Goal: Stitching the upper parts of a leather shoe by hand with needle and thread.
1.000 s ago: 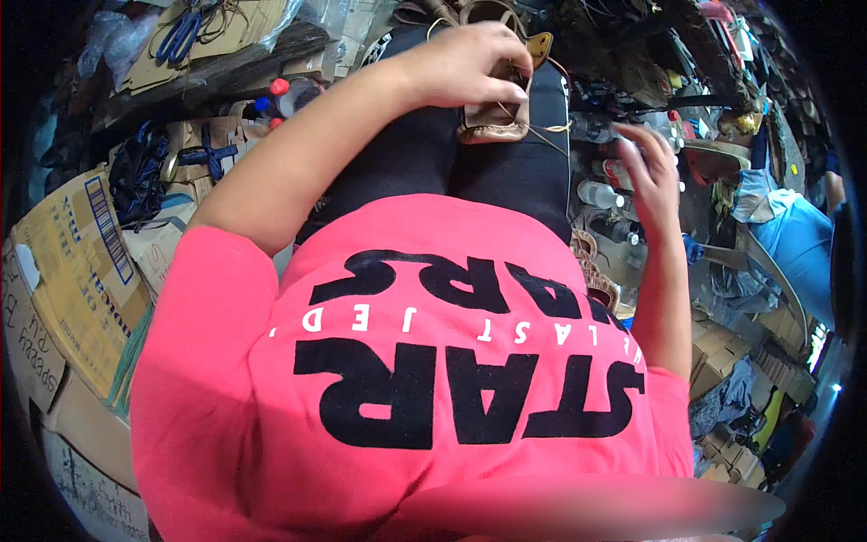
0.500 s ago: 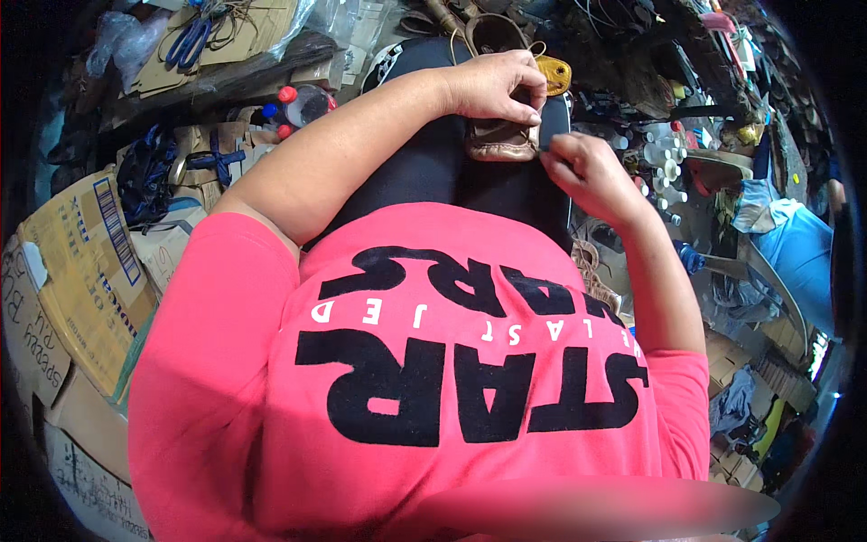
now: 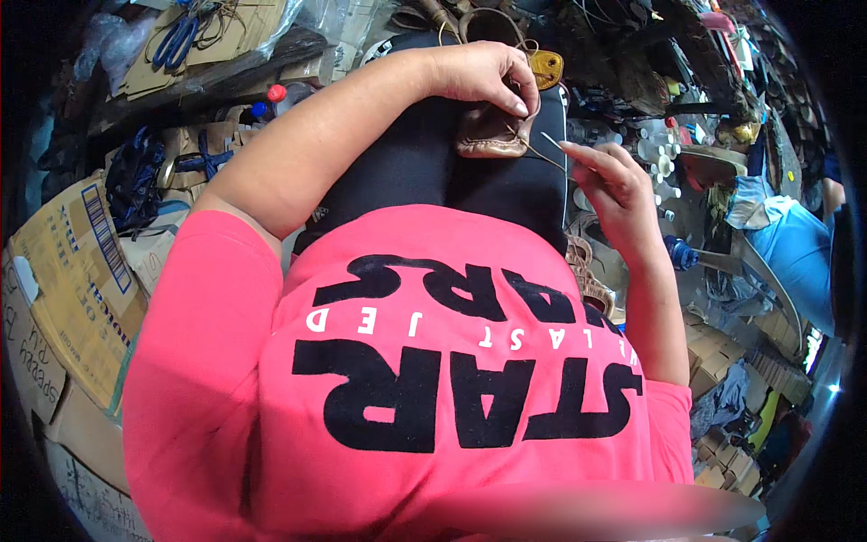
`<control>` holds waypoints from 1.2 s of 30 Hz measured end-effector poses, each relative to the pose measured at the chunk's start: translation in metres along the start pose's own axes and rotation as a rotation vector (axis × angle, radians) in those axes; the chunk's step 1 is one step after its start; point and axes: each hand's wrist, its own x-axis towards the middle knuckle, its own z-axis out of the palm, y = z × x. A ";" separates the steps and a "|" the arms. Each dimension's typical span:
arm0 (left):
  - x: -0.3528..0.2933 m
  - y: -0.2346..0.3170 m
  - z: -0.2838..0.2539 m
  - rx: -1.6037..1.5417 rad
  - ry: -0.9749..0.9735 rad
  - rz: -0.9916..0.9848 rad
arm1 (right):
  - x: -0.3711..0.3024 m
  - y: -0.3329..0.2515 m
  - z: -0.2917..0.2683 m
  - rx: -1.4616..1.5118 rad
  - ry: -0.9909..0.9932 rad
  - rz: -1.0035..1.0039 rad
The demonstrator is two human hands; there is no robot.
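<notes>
A brown leather shoe (image 3: 489, 135) rests on my black-trousered thighs, its stitched toe end toward me. My left hand (image 3: 488, 77) is closed on the shoe's upper edge in a pinch, hiding much of it. To the right, my right hand (image 3: 619, 185) pinches a thin, pale needle (image 3: 550, 141) pointing at the shoe. A tan thread (image 3: 542, 155) loops between the shoe and my right hand. A yellow-tan leather piece with small holes (image 3: 545, 69) lies just beyond my left fingers.
Another brown leather item (image 3: 488, 27) sits past my left hand. Several plastic bottles (image 3: 657, 152) stand at right. At left are a large cardboard box (image 3: 86, 280), blue-handled scissors (image 3: 177, 43) on cardboard pieces, and a red-capped bottle (image 3: 293, 98). Brown leather footwear (image 3: 591, 275) lies beside my right hip.
My right hand has turned and moved slightly right and down; the needle and thread now show. My left hand and the shoe have shifted a little left and tilted.
</notes>
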 end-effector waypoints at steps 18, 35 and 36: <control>0.011 -0.004 -0.003 0.010 -0.132 -0.052 | 0.040 0.000 0.002 -0.246 -0.166 -0.023; 0.005 0.000 -0.002 0.138 -0.083 0.018 | 0.049 0.058 0.017 0.412 -0.276 0.179; 0.005 0.002 -0.001 0.162 -0.075 -0.012 | 0.048 0.055 0.023 0.324 -0.197 0.111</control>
